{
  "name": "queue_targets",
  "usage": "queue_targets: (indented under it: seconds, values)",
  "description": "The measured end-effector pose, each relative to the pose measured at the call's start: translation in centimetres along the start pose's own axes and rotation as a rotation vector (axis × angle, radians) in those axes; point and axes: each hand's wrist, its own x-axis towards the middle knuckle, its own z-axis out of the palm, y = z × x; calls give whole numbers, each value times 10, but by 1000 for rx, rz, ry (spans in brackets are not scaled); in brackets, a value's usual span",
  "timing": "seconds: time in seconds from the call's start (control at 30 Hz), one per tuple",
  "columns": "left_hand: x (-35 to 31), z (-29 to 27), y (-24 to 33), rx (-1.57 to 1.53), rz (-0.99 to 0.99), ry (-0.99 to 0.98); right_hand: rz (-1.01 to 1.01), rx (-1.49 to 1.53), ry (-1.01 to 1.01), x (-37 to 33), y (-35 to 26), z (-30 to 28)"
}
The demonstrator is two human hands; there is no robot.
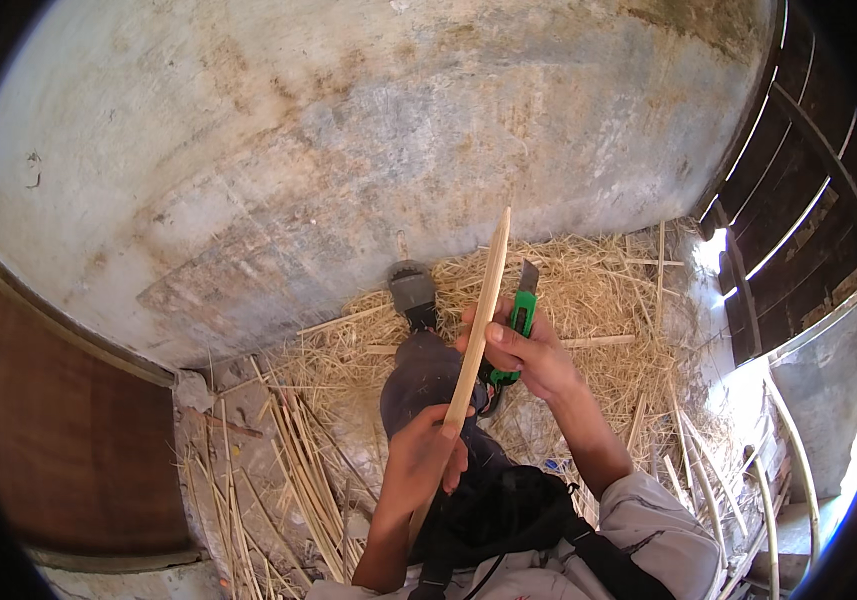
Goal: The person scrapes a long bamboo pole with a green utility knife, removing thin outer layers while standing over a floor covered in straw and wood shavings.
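A long, flat bamboo strip (479, 345) stands tilted in front of me, its pointed end up toward the wall. My left hand (422, 447) is closed round its lower part, and the strip's bottom end runs down beside my forearm. My right hand (528, 352) grips a green utility knife (523, 313) with the blade out and pointing up. The right thumb lies against the strip's edge, and some of those fingers are hidden behind the strip. The blade is to the right of the strip, apart from it.
Shavings (588, 290) cover the floor ahead and to the right. A bundle of thin bamboo strips (303, 470) lies at my left, with longer poles (770, 510) at the right. A stained wall (428, 150) rises ahead. My shoe (412, 290) is close to it. A brown door panel (68, 420) stands left.
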Motion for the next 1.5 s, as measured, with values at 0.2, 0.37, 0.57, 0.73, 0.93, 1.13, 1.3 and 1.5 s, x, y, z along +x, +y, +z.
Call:
queue_targets:
  seconds: [0.2, 0.37, 0.57, 0.73, 0.93, 1.13, 1.3, 1.5]
  values:
    - [4, 6, 3, -14, -10, 77, 52, -65, 1, -3, -7, 6]
    - [8, 9, 2, -53, 58, 139, -182, -216, 70, -8, -4, 9]
    - [7, 7, 1, -100, 69, 224, -485, -1103, 40, -27, -1, -3]
    - [10, 12, 2, -3, 146, 285, -541, -1307, 20, -36, -7, 9]
    - [11, 18, 0, 134, 117, 362, -600, -1321, 112, -34, -5, 9]
    - [3, 15, -10, 158, 179, 358, -596, -1326, 157, -24, -12, 4]
    - [-9, 10, -20, 192, 97, 345, -616, -1254, 257, -10, -12, -6]
    - [-17, 4, -32, 165, 64, 321, -666, -1239, 362, 13, -14, -20]
